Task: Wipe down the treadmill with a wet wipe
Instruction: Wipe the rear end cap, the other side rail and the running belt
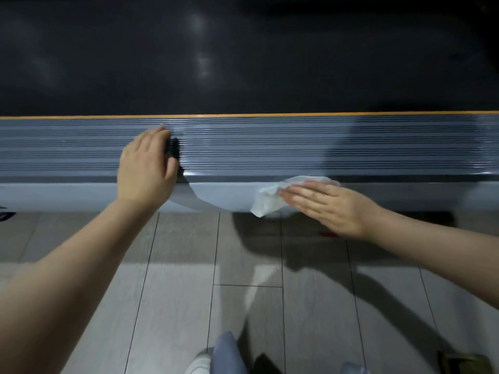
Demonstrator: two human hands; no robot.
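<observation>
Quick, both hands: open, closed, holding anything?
Left hand: open, resting on the ribbed side rail.
Right hand: open, flat fingers pressing the wet wipe against the treadmill's side.

Grey wood-look floor planks (pixel 175 306) lie below the grip, crossed by dark shadows; a white shoe (pixel 198 364) and pale-blue trouser leg (pixel 228 354) sit lower still; a small red object (pixel 328 234) lies just under it.
</observation>
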